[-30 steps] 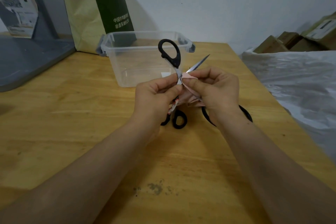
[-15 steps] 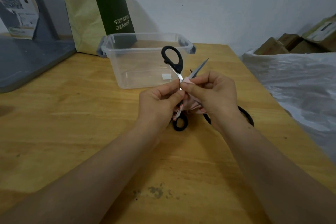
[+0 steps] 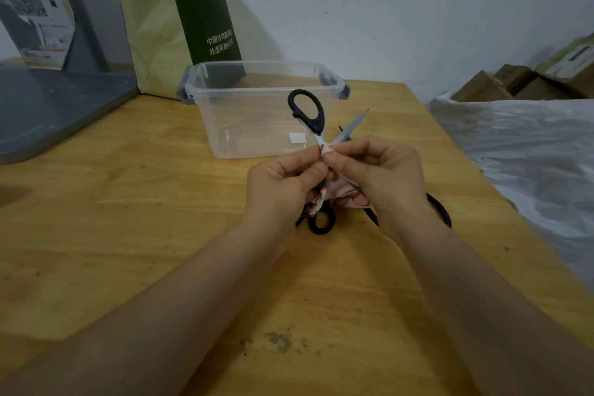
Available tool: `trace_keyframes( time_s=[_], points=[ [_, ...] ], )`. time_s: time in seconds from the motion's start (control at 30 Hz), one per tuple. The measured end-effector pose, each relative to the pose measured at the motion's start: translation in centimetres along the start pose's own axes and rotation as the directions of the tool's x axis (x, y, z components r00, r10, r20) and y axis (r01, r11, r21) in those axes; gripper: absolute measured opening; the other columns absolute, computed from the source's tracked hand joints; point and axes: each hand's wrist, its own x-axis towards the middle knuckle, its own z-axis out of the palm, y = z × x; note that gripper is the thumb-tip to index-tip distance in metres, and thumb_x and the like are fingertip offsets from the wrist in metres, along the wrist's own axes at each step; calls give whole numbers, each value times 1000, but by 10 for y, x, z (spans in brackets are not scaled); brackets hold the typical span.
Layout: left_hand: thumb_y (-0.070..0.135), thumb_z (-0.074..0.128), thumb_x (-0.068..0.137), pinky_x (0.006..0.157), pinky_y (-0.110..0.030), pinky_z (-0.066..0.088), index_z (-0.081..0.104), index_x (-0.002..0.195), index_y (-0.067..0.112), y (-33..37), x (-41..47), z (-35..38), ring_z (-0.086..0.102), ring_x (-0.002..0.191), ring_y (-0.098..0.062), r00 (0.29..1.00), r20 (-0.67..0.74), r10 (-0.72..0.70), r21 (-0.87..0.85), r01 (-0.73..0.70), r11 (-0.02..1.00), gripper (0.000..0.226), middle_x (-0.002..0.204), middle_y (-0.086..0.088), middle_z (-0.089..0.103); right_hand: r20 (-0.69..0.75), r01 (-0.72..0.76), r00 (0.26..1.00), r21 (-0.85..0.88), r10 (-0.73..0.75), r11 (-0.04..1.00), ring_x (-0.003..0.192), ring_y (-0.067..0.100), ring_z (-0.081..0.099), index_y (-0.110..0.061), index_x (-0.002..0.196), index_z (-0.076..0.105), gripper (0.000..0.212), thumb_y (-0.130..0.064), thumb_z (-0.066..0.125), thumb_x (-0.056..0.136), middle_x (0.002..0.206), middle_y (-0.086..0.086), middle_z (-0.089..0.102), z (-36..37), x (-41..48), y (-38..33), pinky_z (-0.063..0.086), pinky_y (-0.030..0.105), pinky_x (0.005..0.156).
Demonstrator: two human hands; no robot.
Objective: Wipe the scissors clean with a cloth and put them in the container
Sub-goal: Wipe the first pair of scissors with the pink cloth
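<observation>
A pair of black-handled scissors (image 3: 307, 111) is held open in an X above the table, one handle loop up and one blade tip pointing up and to the right. My left hand (image 3: 283, 183) grips them just below the pivot. My right hand (image 3: 382, 177) pinches a pink cloth (image 3: 345, 193) against the metal at the pivot, and the rest of the cloth hangs between my hands. The clear plastic container (image 3: 257, 112) stands open just behind the scissors. A second black handle loop (image 3: 442, 212) lies on the table under my right wrist.
A wooden table (image 3: 128, 219) carries everything. A green and yellow paper bag (image 3: 180, 29) leans on the wall behind the container. A grey stand base (image 3: 48, 106) sits at the left. A white plastic sheet (image 3: 530, 154) and cardboard boxes (image 3: 514, 80) lie at the right.
The scissors and both hands have sunk slightly and drifted a little right. Both grips are unchanged, with the cloth still pinched at the pivot.
</observation>
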Motion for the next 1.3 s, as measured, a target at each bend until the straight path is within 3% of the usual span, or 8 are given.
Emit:
trace_keyframes(
  time_s=[0.27,0.47,0.63,0.77,0.9,1.0,1.17,1.3],
  points=[
    [-5,64,82,81,-35,57,68,100,8,-4,1,3,70,87,-24,999,-37,3,55,-1,998,23,94,-14,73,-152,126,977,-149,-148,981,70,15,70,-20,71,63,18,-10,75,78,69,-2,70,8,10,10,58,30,65],
    [-6,64,82,45,-17,46,67,105,3,-1,2,1,62,57,-13,998,-63,-29,41,32,999,25,81,-12,71,-15,80,997,-98,-82,992,70,19,71,-8,75,67,9,-4,76,75,77,8,73,-3,9,7,58,28,61],
    [-8,62,83,47,-15,47,68,96,9,-4,0,4,64,56,-8,999,-41,3,51,-1,999,23,84,-13,70,-22,145,988,-163,-150,976,72,14,70,-14,70,64,16,-3,75,76,76,-1,73,-1,11,12,57,27,65],
    [-7,63,82,73,-31,58,68,99,10,-5,1,4,70,81,-22,999,-41,17,76,-14,997,24,93,-15,72,-95,166,978,-201,-188,965,78,15,70,-21,70,59,21,-10,73,80,79,0,71,4,14,16,58,31,71],
    [-10,60,84,49,-18,51,67,103,0,0,-1,4,66,55,-10,999,-36,-40,7,41,999,23,80,-11,70,-2,100,995,-132,-101,986,68,17,69,-11,75,65,10,-8,73,80,76,9,72,-2,10,9,58,30,63],
    [-11,57,85,44,-16,47,65,106,-3,1,-1,4,63,48,-9,995,-51,-82,-38,80,996,23,77,-12,68,83,83,994,-237,-64,968,73,19,70,-9,78,69,5,-6,73,79,82,11,73,-7,8,7,58,34,66],
    [-8,60,84,69,-29,59,70,95,5,-6,-2,6,70,73,-22,998,-34,-58,9,58,998,20,87,-14,73,45,239,968,-480,-248,844,71,13,68,-32,78,63,16,-19,69,85,73,-1,70,-3,11,11,58,37,69],
    [-8,60,85,78,-37,58,70,91,6,-6,-2,8,70,74,-22,997,-32,-71,-15,71,997,18,85,-14,73,44,286,950,-527,-310,800,71,10,67,-38,88,61,16,-23,65,88,72,-4,69,-2,11,11,57,39,68]
  ],
)
